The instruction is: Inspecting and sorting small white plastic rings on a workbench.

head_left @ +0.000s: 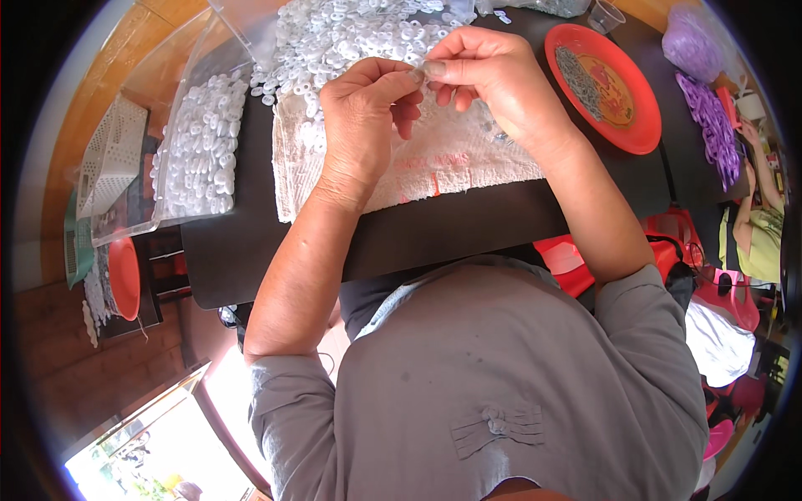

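Observation:
My left hand (361,113) and my right hand (493,79) meet fingertip to fingertip above a cream towel (401,179). Both are closed in a pinch, thumb against forefinger. Whatever lies between the fingertips is too small and too covered to make out. Just beyond them spreads a heap of small white plastic ring-shaped pieces (334,46), some spilling onto the towel's far edge. To the right of my right hand, a red plate (643,125) holds a pile of small grey metal pieces (578,83).
On the left, a clear plastic bin (125,225) lies beside more white pieces (200,142). A clear cup (606,17), a purple bag (693,43) and a purple chain-like bundle (710,129) are at the right. Another person's arm (764,163) shows at the far right.

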A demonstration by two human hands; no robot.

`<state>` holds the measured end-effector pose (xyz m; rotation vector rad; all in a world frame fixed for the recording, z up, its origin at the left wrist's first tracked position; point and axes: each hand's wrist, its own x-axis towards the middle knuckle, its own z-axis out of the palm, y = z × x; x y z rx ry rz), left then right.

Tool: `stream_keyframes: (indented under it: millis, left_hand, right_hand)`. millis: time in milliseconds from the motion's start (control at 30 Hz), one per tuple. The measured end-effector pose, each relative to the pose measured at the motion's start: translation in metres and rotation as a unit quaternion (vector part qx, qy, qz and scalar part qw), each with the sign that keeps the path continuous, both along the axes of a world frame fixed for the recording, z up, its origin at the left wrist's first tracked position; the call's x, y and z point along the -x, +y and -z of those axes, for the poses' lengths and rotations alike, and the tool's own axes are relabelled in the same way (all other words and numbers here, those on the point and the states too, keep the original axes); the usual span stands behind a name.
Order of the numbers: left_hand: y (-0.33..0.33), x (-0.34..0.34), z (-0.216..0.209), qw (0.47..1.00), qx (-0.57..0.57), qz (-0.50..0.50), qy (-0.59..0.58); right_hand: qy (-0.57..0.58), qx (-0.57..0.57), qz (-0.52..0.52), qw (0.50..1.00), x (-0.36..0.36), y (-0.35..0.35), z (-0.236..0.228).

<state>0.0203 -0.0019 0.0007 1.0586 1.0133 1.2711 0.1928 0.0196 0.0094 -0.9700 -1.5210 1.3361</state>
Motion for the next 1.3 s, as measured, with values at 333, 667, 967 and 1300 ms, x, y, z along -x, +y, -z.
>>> stream_keyframes:
  millis: [333,667,967,1300]
  left_hand:
    - [0.0,-0.002,-0.001,1.0,0.01,0.02,-0.014]
    - [-0.002,-0.005,0.005,1.0,0.0,-0.005,-0.019]
    - [-0.002,-0.004,0.007,1.0,0.007,0.007,-0.016]
    - [0.001,-0.004,0.01,0.999,0.029,0.018,-0.031]
  right_hand:
    - [0.028,0.023,0.027,0.999,-0.005,0.0,-0.004]
    - [0.01,0.028,0.02,0.999,0.003,-0.002,0.001]
    - [0.0,0.011,0.009,1.0,0.004,-0.003,0.0]
    - [-0.026,0.005,0.028,0.999,0.007,-0.007,-0.004]
